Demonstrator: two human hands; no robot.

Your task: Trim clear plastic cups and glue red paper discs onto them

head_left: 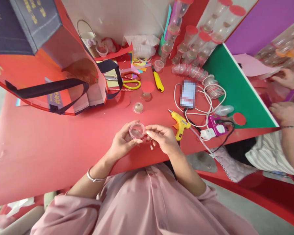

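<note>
A small clear plastic cup (137, 131) is held above the red table near its front edge, its round rim facing up. My left hand (123, 141) wraps round the cup from the left, thumb in front. From the other side, my right hand (163, 138) pinches at the cup's right rim with thumb and forefinger; its other fingers curl underneath. Just beyond my hands stands a small clear cup with brown contents (138, 107). Behind that is another small cup (145, 95) beside a red disc (147, 86).
A yellow glue gun (179, 124) lies to the right, near a phone (188, 94) and white cables. A yellow cutter (158, 81) and scissors (131, 85) lie farther back. A large paper bag (88, 65) stands left. Beyond a green panel (245, 88), another person's hands (286, 111) work.
</note>
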